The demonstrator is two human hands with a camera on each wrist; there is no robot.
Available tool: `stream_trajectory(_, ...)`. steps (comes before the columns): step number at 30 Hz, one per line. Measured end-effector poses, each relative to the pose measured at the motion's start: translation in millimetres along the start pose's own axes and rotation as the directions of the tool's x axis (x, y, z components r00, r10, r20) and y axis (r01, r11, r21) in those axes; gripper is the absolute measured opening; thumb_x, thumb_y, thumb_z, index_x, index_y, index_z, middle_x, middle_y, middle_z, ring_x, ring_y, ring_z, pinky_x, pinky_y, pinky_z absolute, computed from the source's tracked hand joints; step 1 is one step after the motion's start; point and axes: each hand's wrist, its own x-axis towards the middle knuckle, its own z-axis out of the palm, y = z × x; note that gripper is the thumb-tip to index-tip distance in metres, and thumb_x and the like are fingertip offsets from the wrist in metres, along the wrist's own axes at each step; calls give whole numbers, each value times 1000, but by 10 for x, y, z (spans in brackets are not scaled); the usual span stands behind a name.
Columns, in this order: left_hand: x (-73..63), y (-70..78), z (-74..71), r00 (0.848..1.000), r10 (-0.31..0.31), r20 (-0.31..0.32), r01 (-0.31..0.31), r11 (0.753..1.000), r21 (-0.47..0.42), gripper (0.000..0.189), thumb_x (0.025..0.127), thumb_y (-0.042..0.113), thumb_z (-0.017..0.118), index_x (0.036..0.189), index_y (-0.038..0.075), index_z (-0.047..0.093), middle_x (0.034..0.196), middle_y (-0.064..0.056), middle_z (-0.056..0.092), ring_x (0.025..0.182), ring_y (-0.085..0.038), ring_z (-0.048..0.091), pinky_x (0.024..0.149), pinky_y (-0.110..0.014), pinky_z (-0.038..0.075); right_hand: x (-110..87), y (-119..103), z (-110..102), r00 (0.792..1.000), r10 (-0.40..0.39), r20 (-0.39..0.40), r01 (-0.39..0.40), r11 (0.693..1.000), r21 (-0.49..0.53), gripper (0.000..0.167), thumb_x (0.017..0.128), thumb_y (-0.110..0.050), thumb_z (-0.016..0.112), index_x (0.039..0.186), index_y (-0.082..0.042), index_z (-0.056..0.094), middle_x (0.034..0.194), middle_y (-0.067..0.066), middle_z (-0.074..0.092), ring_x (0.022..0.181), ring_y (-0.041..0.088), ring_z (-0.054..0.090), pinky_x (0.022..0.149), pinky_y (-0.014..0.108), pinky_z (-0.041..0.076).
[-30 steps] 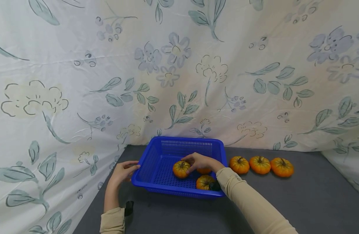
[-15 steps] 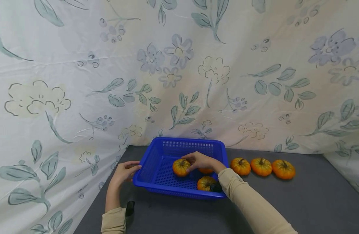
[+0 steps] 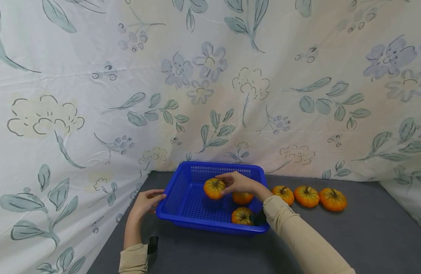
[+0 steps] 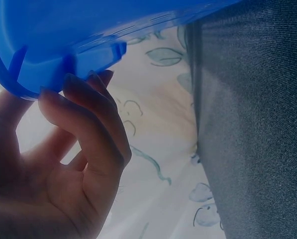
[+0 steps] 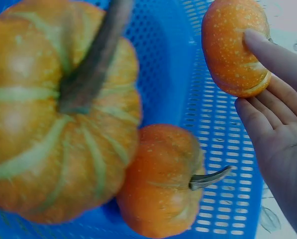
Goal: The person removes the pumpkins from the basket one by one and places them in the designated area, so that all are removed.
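Note:
A blue plastic basket point(image 3: 210, 225) with perforated walls stands on the dark table. My left hand point(image 3: 146, 201) grips its left rim; the left wrist view shows curled fingers point(image 4: 96, 117) at the basket's edge. Between thumb and fingers, my right hand point(image 3: 240, 183) holds a small orange pumpkin point(image 3: 213, 188) above the basket's floor. That held pumpkin point(image 5: 235, 47) also shows at the top of the right wrist view. Two more pumpkins lie on the basket's right side, one point(image 3: 242, 198) behind the other point(image 3: 242, 216). The right wrist partly covers this side.
Outside the basket on the right, three pumpkins stand in a row: a near one point(image 3: 284, 195), a middle one point(image 3: 306, 196) and an outer one point(image 3: 333, 199). A floral cloth point(image 3: 210, 87) hangs behind and beside the dark tabletop point(image 3: 368, 228).
My right hand has lifted the pumpkin slightly up and back from the basket's floor, uncovering more of the pumpkin behind. My left hand stays on the rim.

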Motion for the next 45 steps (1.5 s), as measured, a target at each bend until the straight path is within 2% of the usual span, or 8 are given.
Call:
stream_trajectory(7, -11, -18, 1, 1000, -6, 2, 6, 1000, 9, 46, 90, 28, 69, 127, 1, 62, 116, -22, 69, 85, -17, 68, 68, -39, 59, -122, -88, -140, 1000, 21, 2, -21, 999, 42, 68, 89, -13, 71, 148, -7, 40, 155, 15, 39, 141, 33, 40, 113, 48, 37)
stream_trajectory(15, -7, -23, 12, 1000, -11, 5, 11, 1000, 4, 46, 91, 27, 68, 128, 1, 62, 116, -21, 69, 84, -16, 68, 68, -39, 59, -355, -137, -297, 1000, 4, -29, -3, 1000, 20, 69, 88, -16, 72, 148, -8, 41, 155, 14, 39, 143, 33, 36, 112, 47, 37)
stream_trajectory(19, -10, -20, 9, 1000, -7, 6, 7, 1000, 4, 46, 91, 26, 68, 128, 0, 61, 117, -22, 69, 83, -16, 68, 68, -39, 59, -493, -112, -379, 999, 20, -38, -17, 997, 75, 67, 88, -15, 72, 147, -9, 42, 155, 15, 38, 144, 34, 34, 113, 49, 35)
stream_trajectory(25, -4, -24, 9, 1000, -13, 3, 13, 1000, 6, 44, 92, 25, 66, 128, 0, 61, 117, -22, 69, 82, -15, 69, 68, -38, 60, -730, 1, -507, 995, 80, -62, -74, 994, 86, 67, 89, -23, 72, 148, -13, 42, 156, 15, 38, 144, 37, 33, 114, 51, 33)
stream_trajectory(32, 4, -38, 0, 1000, -6, 0, 6, 1000, 8, 45, 92, 26, 67, 128, 0, 61, 111, -19, 71, 78, -13, 68, 66, -36, 59, -979, 159, -636, 989, 93, -113, -81, 991, 108, 70, 89, -24, 72, 149, -13, 40, 159, 15, 31, 148, 37, 24, 116, 52, 28)
stream_trajectory(40, 12, -36, -5, 1000, 2, -3, -2, 1000, 27, 45, 92, 28, 67, 128, 0, 61, 113, -20, 70, 80, -15, 68, 66, -36, 60, -1233, 227, -732, 979, 136, -153, -119, 986, 113, 73, 90, -31, 70, 152, -15, 35, 161, 15, 25, 149, 38, 20, 117, 55, 24)
stream_trajectory(45, 5, -6, 1, 1000, 1, -1, -1, 999, 33, 46, 92, 27, 66, 128, 0, 61, 119, -23, 68, 88, -20, 70, 66, -37, 59, -1368, 298, -772, 979, 115, -171, -92, 987, 134, 73, 90, -28, 69, 152, -14, 33, 161, 15, 24, 149, 39, 19, 117, 56, 22)
